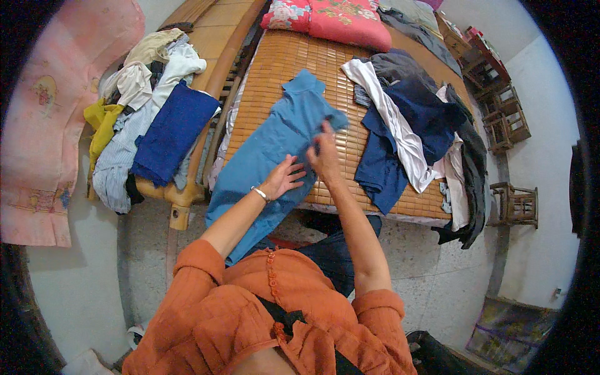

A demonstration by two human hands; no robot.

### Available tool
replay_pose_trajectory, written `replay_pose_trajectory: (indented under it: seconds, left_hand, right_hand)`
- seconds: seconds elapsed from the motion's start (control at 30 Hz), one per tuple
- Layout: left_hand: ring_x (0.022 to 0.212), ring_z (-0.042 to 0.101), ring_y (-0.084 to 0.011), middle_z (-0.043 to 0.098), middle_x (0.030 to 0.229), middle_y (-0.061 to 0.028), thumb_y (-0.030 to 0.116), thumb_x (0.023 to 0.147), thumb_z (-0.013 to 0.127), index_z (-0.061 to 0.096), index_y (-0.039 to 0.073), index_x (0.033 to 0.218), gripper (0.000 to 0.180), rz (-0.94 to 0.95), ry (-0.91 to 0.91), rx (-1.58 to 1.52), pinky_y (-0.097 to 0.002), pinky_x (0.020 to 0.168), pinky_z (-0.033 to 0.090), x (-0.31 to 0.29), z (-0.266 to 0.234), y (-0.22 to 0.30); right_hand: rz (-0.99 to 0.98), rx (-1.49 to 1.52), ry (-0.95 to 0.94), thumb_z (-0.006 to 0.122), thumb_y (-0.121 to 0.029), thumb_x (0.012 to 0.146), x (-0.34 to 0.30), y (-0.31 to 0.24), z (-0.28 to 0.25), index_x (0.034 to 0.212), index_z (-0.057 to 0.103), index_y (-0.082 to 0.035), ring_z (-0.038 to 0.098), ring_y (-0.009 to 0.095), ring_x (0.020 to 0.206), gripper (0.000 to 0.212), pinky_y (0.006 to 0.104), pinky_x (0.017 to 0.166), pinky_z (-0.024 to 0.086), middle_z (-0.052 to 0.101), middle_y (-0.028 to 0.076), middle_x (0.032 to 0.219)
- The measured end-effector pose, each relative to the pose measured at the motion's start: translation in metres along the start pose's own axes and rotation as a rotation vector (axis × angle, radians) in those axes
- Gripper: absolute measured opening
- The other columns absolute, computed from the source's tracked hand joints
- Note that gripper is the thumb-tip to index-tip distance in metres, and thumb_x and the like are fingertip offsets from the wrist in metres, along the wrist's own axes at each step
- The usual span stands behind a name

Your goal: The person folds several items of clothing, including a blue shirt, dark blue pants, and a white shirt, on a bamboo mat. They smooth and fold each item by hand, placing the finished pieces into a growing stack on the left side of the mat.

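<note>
Draping past the near edge of the bed [269, 65], the blue garment [265, 147], partly covered by the left forearm [234, 222], lies beneath the open left hand [284, 180], the blurred right hand [324, 155] at its side, grip impossible to tell, piled clothes [425, 109] rightward, red floral bedding [350, 28] cut off beyond.

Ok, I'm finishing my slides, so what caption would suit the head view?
Left hand and right hand over a blue garment on a slatted mat, clothes heaped on either side.
</note>
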State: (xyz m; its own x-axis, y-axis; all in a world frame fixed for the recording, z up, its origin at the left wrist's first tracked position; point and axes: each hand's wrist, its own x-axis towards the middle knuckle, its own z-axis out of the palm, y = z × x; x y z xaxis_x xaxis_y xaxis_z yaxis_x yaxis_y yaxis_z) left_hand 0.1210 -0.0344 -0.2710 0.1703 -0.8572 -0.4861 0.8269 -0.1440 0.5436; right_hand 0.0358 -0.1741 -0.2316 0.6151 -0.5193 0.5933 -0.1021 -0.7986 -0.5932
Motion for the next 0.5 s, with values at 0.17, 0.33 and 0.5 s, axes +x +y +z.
replay_pose_trajectory:
  seconds: [0.17,0.33,0.5]
  left_hand:
    - [0.104,0.049,-0.0253,0.049,0.114,-0.011,0.052,0.087,0.038,0.034,0.01,0.127,0.059,-0.02,0.028,-0.086,-0.0468,0.088,0.042,-0.016,-0.025,0.001]
    - [0.108,0.048,-0.0266,0.047,0.119,-0.0135,0.04,0.09,0.044,0.03,0.008,0.131,0.054,-0.026,0.086,-0.013,-0.0458,0.09,0.041,-0.04,-0.031,0.007]
    - [0.1,0.053,-0.0193,0.052,0.112,-0.0103,0.024,0.088,0.052,0.042,0.005,0.124,0.042,0.09,0.199,0.372,-0.0323,0.083,0.046,-0.08,-0.021,0.012]
  right_hand:
    - [0.327,0.399,-0.565,0.056,-0.011,0.078,-0.019,-0.02,0.015,0.117,0.046,-0.002,0.043,0.03,0.117,0.042,0.0353,0.095,0.036,0.043,0.018,0.128]
    - [0.269,0.145,-0.196,0.054,-0.015,0.083,-0.023,-0.021,0.012,0.12,0.046,-0.002,0.041,0.033,0.119,0.04,0.038,0.096,0.035,0.036,0.019,0.133]
    - [0.011,-0.325,-0.411,0.052,-0.03,0.084,-0.047,-0.007,0.015,0.13,0.034,-0.001,0.026,0.034,0.128,0.057,0.0496,0.103,0.019,0.029,0.02,0.137]
